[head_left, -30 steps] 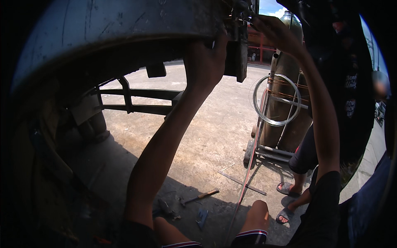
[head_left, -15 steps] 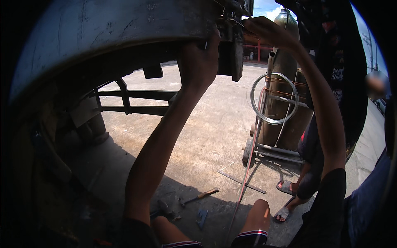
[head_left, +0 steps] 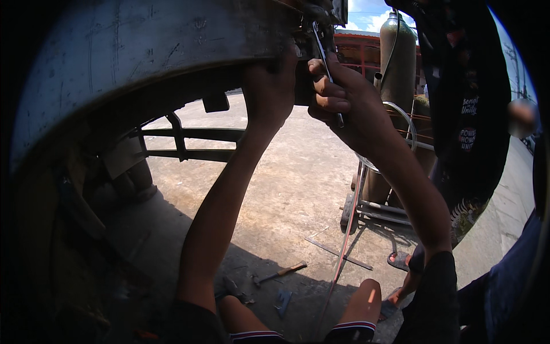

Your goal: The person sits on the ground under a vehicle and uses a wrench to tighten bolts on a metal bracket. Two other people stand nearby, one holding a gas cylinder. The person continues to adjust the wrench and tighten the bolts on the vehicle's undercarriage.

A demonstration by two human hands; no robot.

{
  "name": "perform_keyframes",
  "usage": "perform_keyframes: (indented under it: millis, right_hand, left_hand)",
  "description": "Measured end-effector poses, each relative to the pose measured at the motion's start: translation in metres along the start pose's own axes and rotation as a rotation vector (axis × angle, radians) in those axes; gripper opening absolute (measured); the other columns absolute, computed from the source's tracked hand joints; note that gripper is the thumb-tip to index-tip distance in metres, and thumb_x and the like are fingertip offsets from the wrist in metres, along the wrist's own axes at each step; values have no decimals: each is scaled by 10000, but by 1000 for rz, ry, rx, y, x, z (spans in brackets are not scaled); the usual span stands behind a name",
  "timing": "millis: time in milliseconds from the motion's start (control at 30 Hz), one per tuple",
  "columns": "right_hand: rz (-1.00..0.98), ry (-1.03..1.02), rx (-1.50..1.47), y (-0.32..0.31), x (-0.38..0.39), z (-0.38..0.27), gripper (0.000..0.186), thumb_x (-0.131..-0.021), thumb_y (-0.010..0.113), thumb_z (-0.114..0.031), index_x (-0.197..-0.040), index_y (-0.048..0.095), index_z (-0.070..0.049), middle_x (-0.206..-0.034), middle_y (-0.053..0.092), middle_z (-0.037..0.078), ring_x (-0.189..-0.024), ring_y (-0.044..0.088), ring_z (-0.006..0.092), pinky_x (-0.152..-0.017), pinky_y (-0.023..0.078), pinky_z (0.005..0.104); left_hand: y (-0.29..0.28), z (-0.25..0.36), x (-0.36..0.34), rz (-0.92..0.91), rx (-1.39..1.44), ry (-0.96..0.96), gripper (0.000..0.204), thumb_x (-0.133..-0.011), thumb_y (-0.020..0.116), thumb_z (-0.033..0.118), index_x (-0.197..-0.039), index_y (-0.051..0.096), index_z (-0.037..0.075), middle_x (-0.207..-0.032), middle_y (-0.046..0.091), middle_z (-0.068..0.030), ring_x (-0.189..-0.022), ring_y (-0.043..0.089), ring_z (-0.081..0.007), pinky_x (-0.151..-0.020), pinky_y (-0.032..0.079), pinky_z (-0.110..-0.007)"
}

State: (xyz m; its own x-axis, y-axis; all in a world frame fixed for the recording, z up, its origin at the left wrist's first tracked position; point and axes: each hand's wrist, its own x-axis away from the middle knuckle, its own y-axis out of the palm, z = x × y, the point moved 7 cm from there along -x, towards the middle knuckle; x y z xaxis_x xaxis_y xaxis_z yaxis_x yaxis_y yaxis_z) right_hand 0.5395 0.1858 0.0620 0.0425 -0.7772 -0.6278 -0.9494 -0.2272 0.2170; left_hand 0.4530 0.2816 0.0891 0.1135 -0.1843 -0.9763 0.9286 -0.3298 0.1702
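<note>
My right hand (head_left: 346,94) is closed around a slim, shiny metal wrench (head_left: 322,49). The tool stands almost upright, its upper end close to the dark metal bracket (head_left: 325,31) at the corner of a vehicle. My left hand (head_left: 268,94) is raised under the lower edge of the large grey-blue metal panel (head_left: 166,43), beside the bracket. Its thumb points up and its fingers curl in shadow; what they grip is hidden.
Tall gas cylinders (head_left: 397,63) stand on a cart at the right, with a coil of wire (head_left: 409,117). A person in dark clothes (head_left: 467,126) stands close on my right. On the ground lie a hammer (head_left: 281,273), a metal strip (head_left: 338,253) and a hose (head_left: 342,261).
My right hand has come down and left from above the bracket's right side, and the wrench now shows plainly in it. My left hand stays at the panel's edge.
</note>
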Motion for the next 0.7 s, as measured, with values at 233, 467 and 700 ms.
perform_keyframes:
  millis: [233,467,700]
  right_hand:
    - [285,-95,349,-9,11,-15,200,-1031,452,-253,-969,518,-75,-635,375,-51,-532,358,54,-541,335,223]
    - [26,-184,187,-12,13,-20,244,-1036,422,-255,-935,523,-58,-653,430,-25,-545,409,82,-567,357,236]
    - [405,-610,974,-72,0,-35,273,-1029,449,-250,-1024,570,-5,-726,534,42,-629,508,132,-624,410,279]
  left_hand:
    - [1,-5,2,-6,-15,-38,366,-916,687,318,-748,660,-6,-591,597,-15,-543,544,-72,-531,417,-260]
    - [3,-1,2,3,-41,22,405,-919,682,334,-702,644,-5,-540,547,2,-520,510,-67,-511,382,-260]
    - [6,-10,2,4,-11,-10,444,-917,681,348,-653,616,-2,-524,533,-1,-488,486,-62,-476,354,-261]
